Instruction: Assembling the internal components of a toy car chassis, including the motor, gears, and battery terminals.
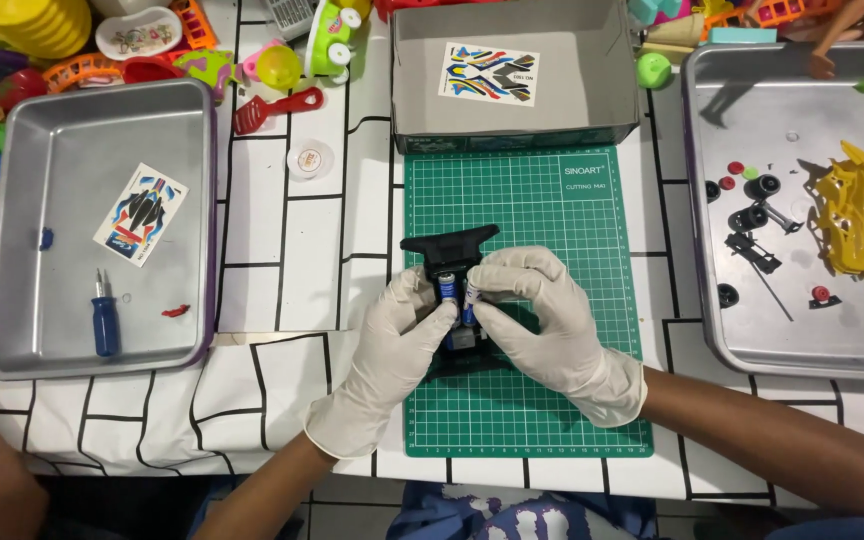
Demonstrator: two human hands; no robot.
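Both my hands wear white gloves and meet over a green cutting mat (552,210). A black toy car chassis (449,245) lies on the mat under them, its wing end pointing away from me. My left hand (392,350) pinches a small blue battery (446,288) standing in the chassis. My right hand (547,330) pinches a second blue battery (472,296) right beside the first. The rear of the chassis is hidden beneath my fingers.
A metal tray (12,220) on the left holds a blue screwdriver (104,318) and a sticker sheet (140,214). The right metal tray (702,300) holds a yellow car body (860,212), black wheels and small parts. A grey box (412,60) with a sticker sheet sits behind the mat. Toys crowd the far edge.
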